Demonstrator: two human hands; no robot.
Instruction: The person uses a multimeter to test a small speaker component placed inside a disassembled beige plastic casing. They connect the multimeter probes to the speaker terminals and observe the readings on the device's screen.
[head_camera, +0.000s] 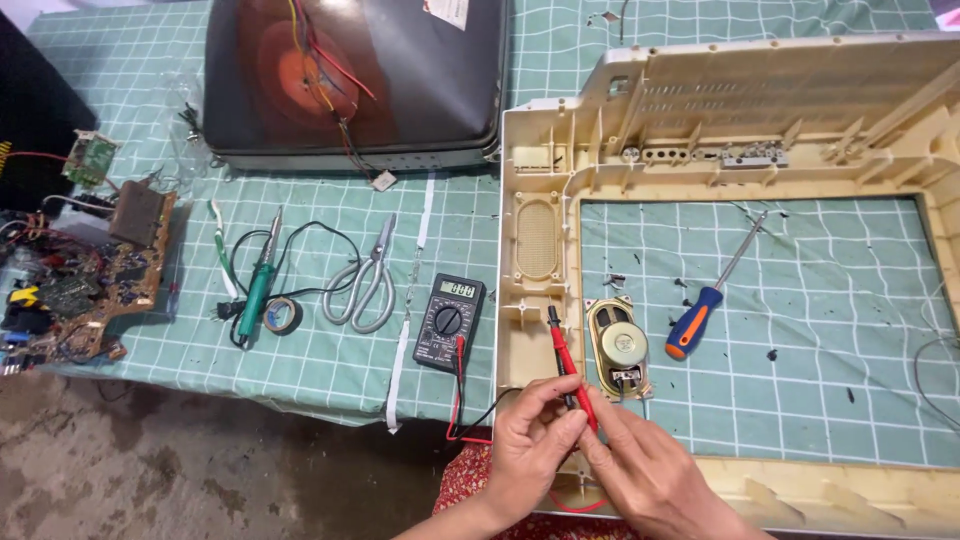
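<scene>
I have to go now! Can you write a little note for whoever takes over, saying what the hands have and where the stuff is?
Left hand: pinching the red probe near its lower end.
Right hand: fingers on the same probe, beside the left.
The probe tip lies near the oval speaker, inside the beige plastic frame.
The multimeter sits left of the frame, display on, leads plugged in.
The blue-and-orange screwdriver lies right of the speaker.
Done: speaker out, on the mat.
Left: probe not yet on the speaker terminals.
</scene>
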